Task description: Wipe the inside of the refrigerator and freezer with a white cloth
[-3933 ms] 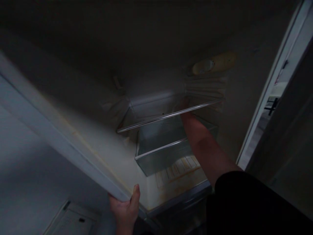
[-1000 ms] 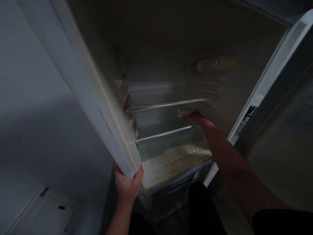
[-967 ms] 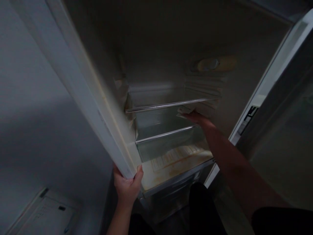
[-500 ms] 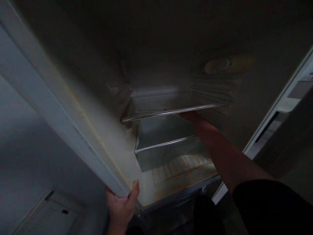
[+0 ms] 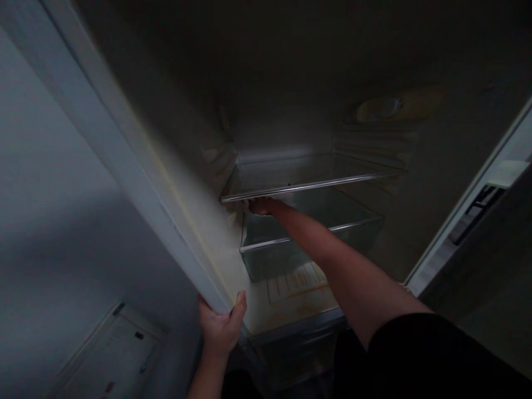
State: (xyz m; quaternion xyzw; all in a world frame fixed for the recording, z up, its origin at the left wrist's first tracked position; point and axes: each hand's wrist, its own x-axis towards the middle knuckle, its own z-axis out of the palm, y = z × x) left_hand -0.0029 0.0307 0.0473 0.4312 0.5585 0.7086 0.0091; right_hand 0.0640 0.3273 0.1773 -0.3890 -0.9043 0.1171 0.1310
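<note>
An open refrigerator [image 5: 199, 233] stands before me, dim inside. My left hand [image 5: 222, 327] is wrapped round the front edge of its left side wall, thumb on the inner face. My right hand [image 5: 261, 205] reaches in under the upper glass shelf [image 5: 291, 174], close to the left wall. Its fingers are closed, with a small pale patch at the tips that may be a cloth; shadow hides what it is. Below this hand lies the lower glass shelf [image 5: 316, 213] with a bright front trim. The ribbed refrigerator floor [image 5: 291, 310] has brownish stains.
A yellowish lamp cover [image 5: 382, 108] sits on the right inner wall. At the far right is the pale door edge [image 5: 424, 271]. A white panel with dark marks [image 5: 108, 349] lies low on the left, beside the refrigerator. The upper interior is very dark.
My right hand has moved left beneath the upper shelf, from its right part to the left wall. My left hand keeps its hold on the edge. The view has shifted slightly.
</note>
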